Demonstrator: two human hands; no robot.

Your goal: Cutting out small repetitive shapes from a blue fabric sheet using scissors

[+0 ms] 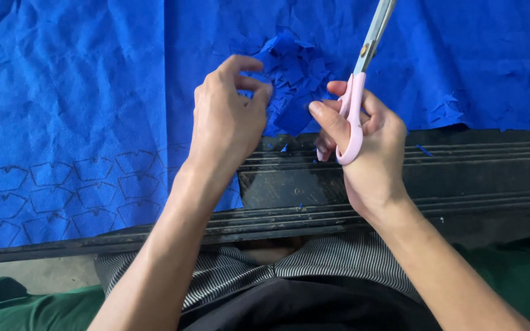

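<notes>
Many cut pieces (292, 73) of blue fabric heaped at the near edge of the sheet (62, 92), about midway along the bench (461, 178), just where cloth gives way to dark grooved metal. Left hand (225, 119) curled over the heap, fingertips pinching at the nearest scraps. Right hand (363, 153) beside it, fingers threaded through the pink handles of scissors (363, 67), blades closed and pointing up and away toward the far edge. Outlined shapes (50, 196) printed on the sheet at the near left corner, uncut.

Likely trouble: loose pieces sliding off the near edge into the grooves or onto the lap, a few flecks (424, 149) already lying on the metal. Heap easily scattered by a careless sweep of the left fingers. Blades close to the left fingertips; a hasty snip risking a nick, or a wrong cut through good cloth bunched under the scraps.
</notes>
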